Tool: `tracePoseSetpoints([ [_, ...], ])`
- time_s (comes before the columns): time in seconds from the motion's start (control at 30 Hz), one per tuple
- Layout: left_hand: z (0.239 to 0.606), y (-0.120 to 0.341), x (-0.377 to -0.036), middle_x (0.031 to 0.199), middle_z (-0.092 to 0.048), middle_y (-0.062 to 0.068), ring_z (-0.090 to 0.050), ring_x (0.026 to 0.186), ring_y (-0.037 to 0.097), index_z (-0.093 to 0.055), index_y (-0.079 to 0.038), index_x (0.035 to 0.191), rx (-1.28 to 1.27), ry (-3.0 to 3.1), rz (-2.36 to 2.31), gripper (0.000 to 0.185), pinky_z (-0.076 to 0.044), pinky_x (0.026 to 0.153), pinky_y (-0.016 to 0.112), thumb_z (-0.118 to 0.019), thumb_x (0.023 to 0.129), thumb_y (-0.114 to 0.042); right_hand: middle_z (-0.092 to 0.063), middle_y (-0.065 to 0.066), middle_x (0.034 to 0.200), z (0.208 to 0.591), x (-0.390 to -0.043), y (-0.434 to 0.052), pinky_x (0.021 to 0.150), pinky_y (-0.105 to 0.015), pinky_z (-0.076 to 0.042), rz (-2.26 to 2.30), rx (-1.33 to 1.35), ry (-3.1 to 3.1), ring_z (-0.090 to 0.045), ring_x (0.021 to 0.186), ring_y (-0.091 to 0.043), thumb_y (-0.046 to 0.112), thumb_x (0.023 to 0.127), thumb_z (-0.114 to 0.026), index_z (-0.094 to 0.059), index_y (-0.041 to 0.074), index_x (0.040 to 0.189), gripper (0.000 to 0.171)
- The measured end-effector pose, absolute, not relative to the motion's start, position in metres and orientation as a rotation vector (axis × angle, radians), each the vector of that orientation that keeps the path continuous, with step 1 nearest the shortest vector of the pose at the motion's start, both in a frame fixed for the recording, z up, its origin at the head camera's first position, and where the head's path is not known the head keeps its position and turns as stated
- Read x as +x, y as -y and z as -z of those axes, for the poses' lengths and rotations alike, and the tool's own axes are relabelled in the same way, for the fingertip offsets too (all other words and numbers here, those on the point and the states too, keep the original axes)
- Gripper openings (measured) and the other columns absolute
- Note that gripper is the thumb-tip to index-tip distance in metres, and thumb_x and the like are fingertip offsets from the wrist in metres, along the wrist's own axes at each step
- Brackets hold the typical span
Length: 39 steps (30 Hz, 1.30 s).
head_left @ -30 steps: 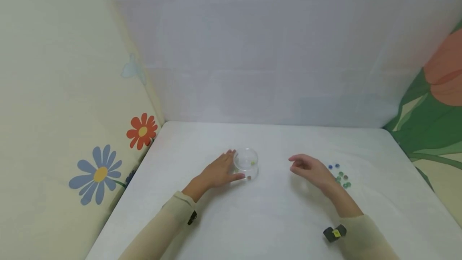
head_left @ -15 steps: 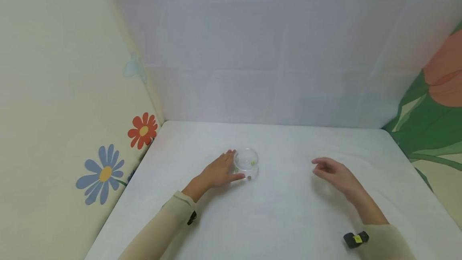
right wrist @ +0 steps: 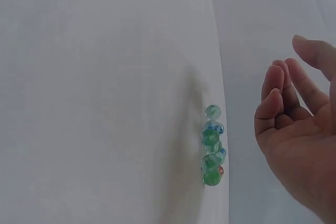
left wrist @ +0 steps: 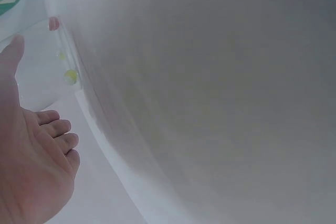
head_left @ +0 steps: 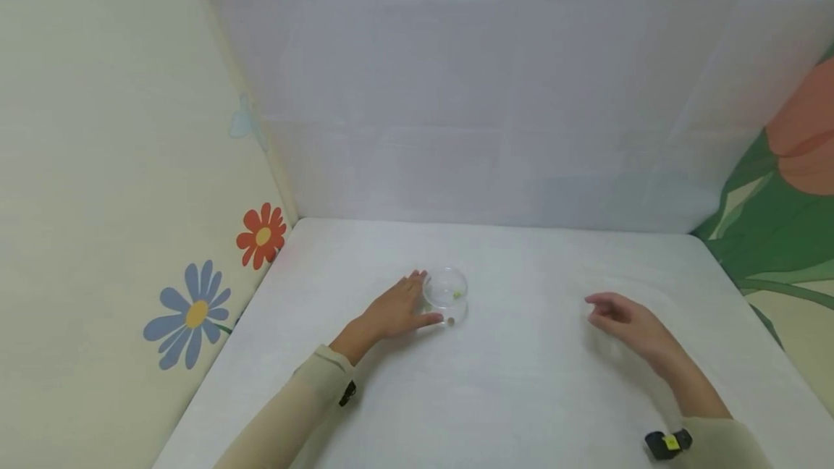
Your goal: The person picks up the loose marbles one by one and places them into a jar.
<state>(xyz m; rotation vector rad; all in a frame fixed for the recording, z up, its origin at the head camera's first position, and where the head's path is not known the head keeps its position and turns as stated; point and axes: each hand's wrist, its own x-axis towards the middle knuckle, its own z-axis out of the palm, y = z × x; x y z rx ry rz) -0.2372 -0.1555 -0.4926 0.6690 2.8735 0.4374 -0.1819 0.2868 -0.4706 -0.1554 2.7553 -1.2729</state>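
Observation:
A clear round container [head_left: 446,286] stands on the white table, left of centre in the head view. My left hand [head_left: 394,310] holds it from its left side, thumb in front and fingers towards the back. Through its wall in the left wrist view show a yellow marble [left wrist: 71,76] and a reddish one [left wrist: 53,23] low down. My right hand [head_left: 628,320] hovers over the table's right side, fingers loosely bent, nothing between them. In the right wrist view a cluster of green and blue glass marbles [right wrist: 211,148] lies beside that hand; in the head view they are hidden.
A white cloth covers the table [head_left: 508,396]. A plain white backdrop [head_left: 495,107] rises behind it. Flower-printed panels stand at both sides, a blue flower [head_left: 195,313] at left and green leaves [head_left: 762,237] at right.
My right hand has moved right and slightly nearer, away from the container, and now covers the loose marbles in the head view. The left hand and container have stayed put.

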Motion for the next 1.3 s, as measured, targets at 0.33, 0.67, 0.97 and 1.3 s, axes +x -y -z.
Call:
tracePoseSetpoints([
  [0.33,0.495,0.152,-0.239,0.167,-0.020,0.014,-0.018,0.155,0.030,-0.019,-0.001,0.161,0.663,-2.883,-0.426,0.104,-0.020,0.127,0.044,-0.052,0.093,-0.073,-0.065,-0.011,0.116,0.472,-0.179,-0.317,0.080,-0.022,-0.053,1.242,-0.102,-2.736,-0.060,0.100,-0.008,0.035,0.101,-0.065,-0.054,0.004,0.142,0.052],
  [0.67,0.498,0.153,-0.243,0.167,-0.021,0.016,-0.019,0.155,0.032,-0.019,-0.001,0.161,0.674,-2.885,-0.432,0.104,-0.021,0.126,0.046,-0.051,0.093,-0.073,-0.064,-0.011,0.117,0.480,-0.174,-0.342,0.077,-0.022,-0.054,1.185,-0.015,-2.679,-0.057,0.098,-0.009,0.039,0.100,-0.064,-0.052,0.002,0.144,0.059],
  [0.97,0.501,0.152,-0.241,0.167,-0.019,0.016,-0.018,0.155,0.033,-0.018,-0.001,0.161,0.653,-2.864,-0.497,0.104,-0.021,0.126,0.047,-0.053,0.093,-0.072,-0.065,-0.010,0.113,0.492,-0.182,-0.359,0.072,-0.028,-0.053,1.099,0.010,-2.654,-0.058,0.096,-0.018,0.040,0.098,-0.066,-0.053,0.003,0.143,0.060],
  [1.3,0.500,0.153,-0.242,0.167,-0.019,0.017,-0.018,0.155,0.032,-0.017,0.000,0.161,0.672,-2.880,-0.447,0.105,-0.019,0.127,0.045,-0.050,0.093,-0.073,-0.065,-0.008,0.109,0.495,-0.186,-0.363,0.072,-0.028,-0.050,1.042,0.039,-2.654,-0.056,0.095,-0.019,0.033,0.097,-0.070,-0.057,0.000,0.138,0.054],
])
